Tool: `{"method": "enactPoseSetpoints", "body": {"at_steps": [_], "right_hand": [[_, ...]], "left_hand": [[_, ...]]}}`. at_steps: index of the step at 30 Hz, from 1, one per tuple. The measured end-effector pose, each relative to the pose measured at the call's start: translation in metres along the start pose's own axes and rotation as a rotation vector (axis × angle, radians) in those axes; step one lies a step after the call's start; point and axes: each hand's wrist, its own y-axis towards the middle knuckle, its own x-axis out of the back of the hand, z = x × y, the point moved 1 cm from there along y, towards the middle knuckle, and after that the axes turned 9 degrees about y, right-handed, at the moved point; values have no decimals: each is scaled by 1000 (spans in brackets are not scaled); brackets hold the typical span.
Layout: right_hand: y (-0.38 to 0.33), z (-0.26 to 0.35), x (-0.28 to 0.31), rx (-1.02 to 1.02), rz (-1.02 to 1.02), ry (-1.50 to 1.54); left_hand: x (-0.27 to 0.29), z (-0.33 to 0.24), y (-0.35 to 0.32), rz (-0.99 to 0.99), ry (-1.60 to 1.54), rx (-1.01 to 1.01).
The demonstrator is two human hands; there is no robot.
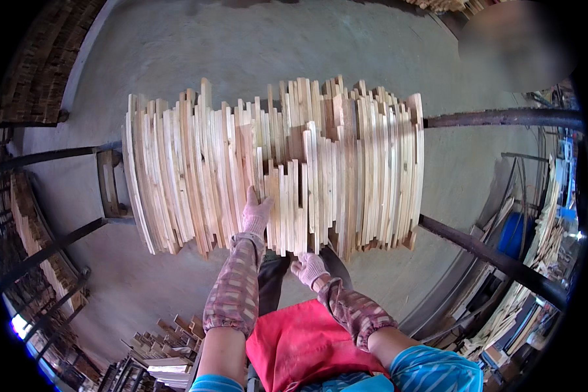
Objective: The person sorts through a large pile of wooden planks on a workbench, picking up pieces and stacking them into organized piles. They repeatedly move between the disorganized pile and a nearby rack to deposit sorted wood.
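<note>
A wide row of pale wooden strips (176, 176), set side by side with uneven ends, lies in front of me. My left hand (257, 212), in a light knitted glove, rests on top of the strips left of the middle. Its index finger stretches away from me, and the fingers are apart. At the near ends of the strips, my right hand (311, 269), gloved alike, has its fingers curled at the end of a wooden strip (300, 228). Part of that grip is hidden. Around the middle, several strips sit lower or shorter than their neighbours.
Dark metal bars (490, 261) run out from both sides of the row, above a grey floor (307, 39). Stacked wood (46, 59) stands at the far left. More wood pieces (176, 340) lie at the lower left, and a blue container (513, 235) is at the right.
</note>
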Motion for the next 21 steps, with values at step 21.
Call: {"method": "enactPoseSetpoints", "body": {"at_steps": [21], "right_hand": [[-90, 55, -9, 401, 111, -777]], "left_hand": [[-31, 96, 3, 287, 64, -246]]}}
